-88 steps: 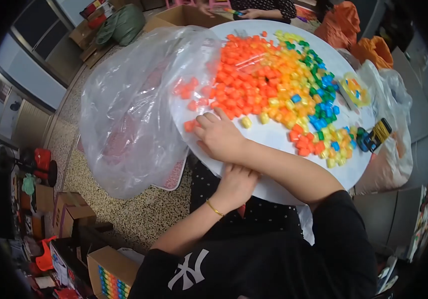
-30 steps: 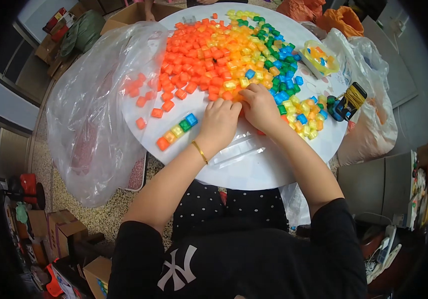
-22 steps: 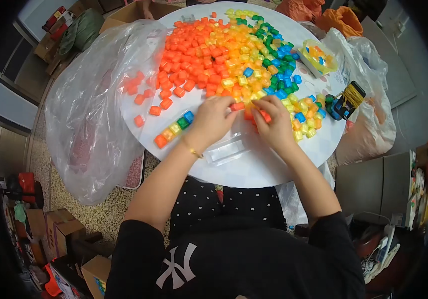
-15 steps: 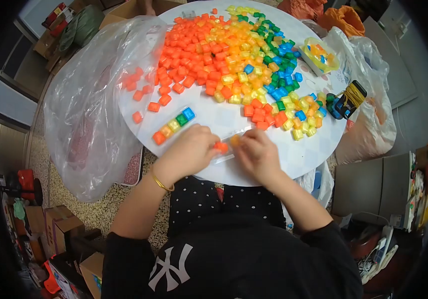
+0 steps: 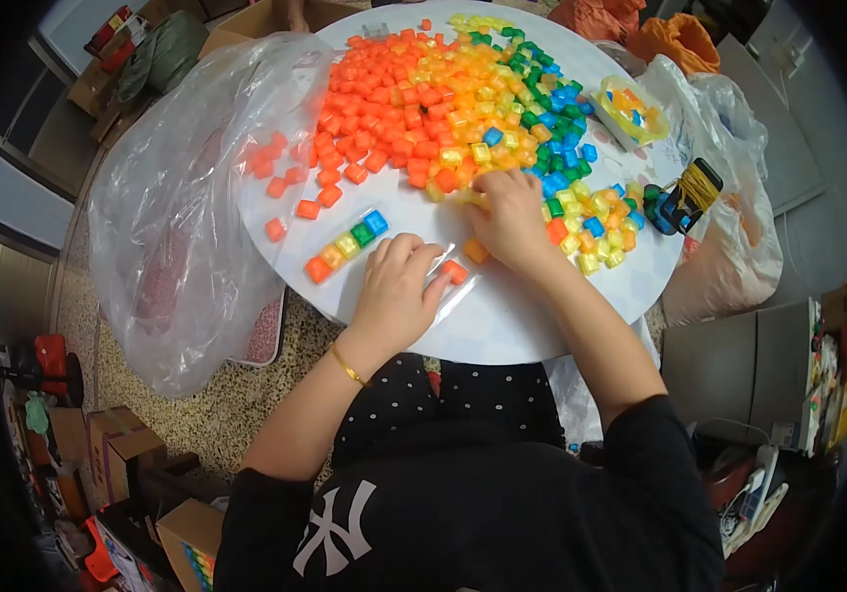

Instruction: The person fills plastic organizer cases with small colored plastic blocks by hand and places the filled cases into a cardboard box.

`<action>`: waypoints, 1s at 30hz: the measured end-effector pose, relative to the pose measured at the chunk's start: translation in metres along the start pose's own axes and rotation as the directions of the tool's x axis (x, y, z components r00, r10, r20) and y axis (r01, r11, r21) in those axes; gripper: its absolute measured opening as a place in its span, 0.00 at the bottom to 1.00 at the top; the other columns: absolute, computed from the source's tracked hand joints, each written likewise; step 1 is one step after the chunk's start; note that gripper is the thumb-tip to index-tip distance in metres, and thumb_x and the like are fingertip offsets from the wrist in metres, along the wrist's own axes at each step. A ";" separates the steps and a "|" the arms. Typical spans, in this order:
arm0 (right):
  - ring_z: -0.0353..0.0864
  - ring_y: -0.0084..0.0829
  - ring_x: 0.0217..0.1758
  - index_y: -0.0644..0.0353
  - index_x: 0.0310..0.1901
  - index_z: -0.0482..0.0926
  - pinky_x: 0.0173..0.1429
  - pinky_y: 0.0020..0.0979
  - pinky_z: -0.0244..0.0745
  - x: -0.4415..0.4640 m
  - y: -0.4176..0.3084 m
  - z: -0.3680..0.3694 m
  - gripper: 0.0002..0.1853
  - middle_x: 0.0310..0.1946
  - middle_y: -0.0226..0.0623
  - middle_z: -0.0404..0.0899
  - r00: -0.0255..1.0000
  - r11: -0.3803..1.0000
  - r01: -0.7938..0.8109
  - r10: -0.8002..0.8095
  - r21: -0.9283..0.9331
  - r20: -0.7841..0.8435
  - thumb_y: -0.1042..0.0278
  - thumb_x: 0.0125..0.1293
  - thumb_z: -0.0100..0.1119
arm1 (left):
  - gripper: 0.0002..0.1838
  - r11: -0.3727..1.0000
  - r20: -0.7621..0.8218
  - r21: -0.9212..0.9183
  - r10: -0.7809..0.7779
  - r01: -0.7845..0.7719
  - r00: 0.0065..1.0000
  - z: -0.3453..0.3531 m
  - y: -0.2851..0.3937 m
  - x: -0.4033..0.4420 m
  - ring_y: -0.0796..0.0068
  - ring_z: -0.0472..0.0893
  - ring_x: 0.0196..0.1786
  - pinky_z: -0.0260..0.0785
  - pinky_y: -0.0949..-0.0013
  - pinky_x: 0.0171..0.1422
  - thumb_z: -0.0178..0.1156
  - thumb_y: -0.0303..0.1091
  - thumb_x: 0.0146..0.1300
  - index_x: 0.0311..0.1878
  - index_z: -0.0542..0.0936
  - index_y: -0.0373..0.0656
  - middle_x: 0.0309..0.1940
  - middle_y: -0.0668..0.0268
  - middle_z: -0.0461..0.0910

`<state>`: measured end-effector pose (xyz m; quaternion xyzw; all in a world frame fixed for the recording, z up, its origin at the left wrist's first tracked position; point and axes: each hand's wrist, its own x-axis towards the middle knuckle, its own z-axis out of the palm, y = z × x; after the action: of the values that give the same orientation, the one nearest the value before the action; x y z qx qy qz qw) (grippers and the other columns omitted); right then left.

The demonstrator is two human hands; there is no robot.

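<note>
My left hand (image 5: pixel 399 288) pinches a narrow clear plastic sleeve (image 5: pixel 450 301) near the table's front edge. A red-orange cube (image 5: pixel 454 272) shows at the sleeve, by my left fingertips. My right hand (image 5: pixel 510 222) is at the near edge of the cube pile, its fingers closed on a yellow cube (image 5: pixel 467 196) that they partly cover. Just below that hand is an orange cube (image 5: pixel 476 251). To the left of my left hand lies a filled strip (image 5: pixel 346 246) of red, orange, yellow, green and blue cubes.
A large pile of coloured cubes (image 5: pixel 394 104) covers the far part of the round white table (image 5: pixel 532 331). A large clear bag (image 5: pixel 187 217) drapes over the left edge. At right are a small tub (image 5: pixel 631 111) of pieces and a dark object wound with yellow cord (image 5: pixel 685 200).
My right hand has moved forward from the sleeve to the pile's near edge, covering the red cubes there. The left hand stays at the sleeve, shifted slightly. An orange cube now shows beside the sleeve.
</note>
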<state>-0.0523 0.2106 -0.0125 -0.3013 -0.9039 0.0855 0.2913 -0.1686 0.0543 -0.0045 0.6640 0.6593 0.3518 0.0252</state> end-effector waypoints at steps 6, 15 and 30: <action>0.73 0.38 0.39 0.59 0.33 0.80 0.46 0.37 0.64 -0.052 -0.003 -0.018 0.10 0.32 0.34 0.77 0.986 0.997 0.064 -0.058 0.033 -0.159 0.73 0.47 0.67 | 0.14 0.999 0.111 0.037 -0.016 0.012 0.994 0.011 0.012 0.004 0.59 0.71 0.46 0.64 0.62 0.52 0.64 0.31 0.52 0.41 0.78 0.39 0.40 0.60 0.73; 0.73 0.37 0.38 0.59 0.31 0.81 0.44 0.36 0.66 -0.052 -0.005 -0.016 0.09 0.32 0.34 0.77 0.983 0.987 0.094 -0.072 0.131 -0.166 0.75 0.45 0.66 | 0.12 0.967 0.159 -0.238 -0.050 0.088 0.986 -0.009 0.013 0.005 0.59 0.76 0.36 0.68 0.63 0.43 0.65 0.34 0.53 0.38 0.78 0.39 0.32 0.59 0.78; 0.73 0.37 0.40 0.62 0.35 0.82 0.47 0.36 0.65 -0.062 -0.010 -0.013 0.08 0.33 0.34 0.77 0.990 0.973 0.139 -0.135 0.183 -0.031 0.75 0.50 0.63 | 0.10 0.984 0.024 0.127 -0.128 0.124 0.992 0.018 0.032 -0.017 0.60 0.72 0.42 0.63 0.60 0.47 0.61 0.32 0.55 0.39 0.78 0.38 0.37 0.61 0.72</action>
<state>-0.0091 0.1651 -0.0277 -0.2108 -0.9080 0.1458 0.3313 -0.1302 0.0429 -0.0098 0.6270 0.7202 0.2965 0.0162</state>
